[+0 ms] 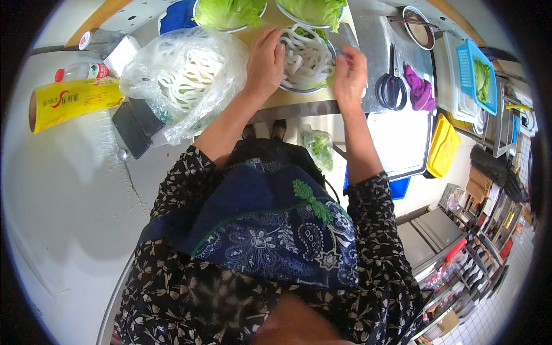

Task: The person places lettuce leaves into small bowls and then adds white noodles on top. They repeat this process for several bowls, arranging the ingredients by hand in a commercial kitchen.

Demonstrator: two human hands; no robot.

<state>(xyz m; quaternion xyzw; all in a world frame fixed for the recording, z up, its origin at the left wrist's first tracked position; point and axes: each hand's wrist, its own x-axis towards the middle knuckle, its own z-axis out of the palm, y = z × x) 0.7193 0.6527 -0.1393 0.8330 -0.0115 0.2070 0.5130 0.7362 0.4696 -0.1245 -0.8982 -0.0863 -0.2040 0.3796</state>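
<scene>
Thick white noodles [305, 58] lie over green leaves in a bowl [302, 91] before me. At the bowl's left side is my left hand [266, 60], its fingers near the noodles; no noodle shows in its grasp. My right hand [351, 73] is at the right rim, thumb and fingers bent; whether it pinches anything is unclear. More white noodles [189, 77] fill an open clear plastic bag [142, 64] on the left. Beyond, two bowls hold lettuce leaves [230, 12], [315, 12].
Black-handled scissors [391, 91] and a purple cloth [418, 89] lie on the metal counter at right, below a small bowl with chopsticks [418, 28]. A blue basket [476, 77] holds leaves. A yellow film box [77, 103] and bottles stand left.
</scene>
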